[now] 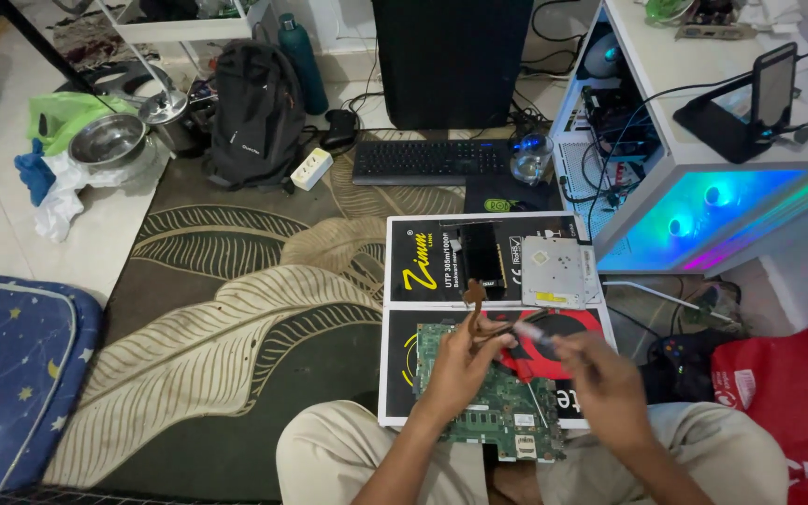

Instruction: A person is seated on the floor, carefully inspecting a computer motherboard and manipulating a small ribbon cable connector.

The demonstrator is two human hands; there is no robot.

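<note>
left hand (460, 360) pinches brown flat cable (475, 304) above green circuit board (497, 411) lying on black box (395, 374) over lap; right hand (600, 374) grips blurred slim tool (527, 329).

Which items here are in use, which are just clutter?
In use: left hand with brown ribbon cable; right hand with slim tool; green circuit board.

Lying about: keyboard, backpack, steel bowl, drive, gamepad.

Bare rug (236, 374) lies open leftward; rightward, white computer case (703, 187) seemingly crowds close.
</note>
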